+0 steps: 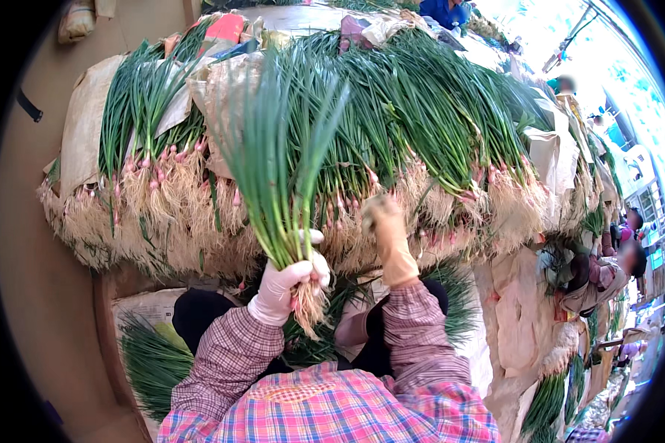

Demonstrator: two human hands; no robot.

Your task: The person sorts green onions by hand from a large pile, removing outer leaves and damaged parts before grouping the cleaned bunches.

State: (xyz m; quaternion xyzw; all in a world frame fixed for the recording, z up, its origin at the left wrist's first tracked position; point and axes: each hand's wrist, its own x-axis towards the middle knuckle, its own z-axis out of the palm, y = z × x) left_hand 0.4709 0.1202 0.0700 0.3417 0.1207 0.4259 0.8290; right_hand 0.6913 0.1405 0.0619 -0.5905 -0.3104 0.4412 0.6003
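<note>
L hand (287, 284) grip closed on upright scallion bunch (277, 155); R hand (386, 232) grip curled into root pile (421, 214), hold unclear.

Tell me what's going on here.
A person in a plaid shirt is handling green onions. The gloved left hand grips a bunch of green onions near the roots, leaves pointing up. The gloved right hand reaches into the big pile of green onions stacked on sacks ahead.

Your right hand (386, 229) has its fingers buried in the scallion roots (428, 199); your left hand (288, 284) hides its bunch's bulbs (307, 284).
</note>
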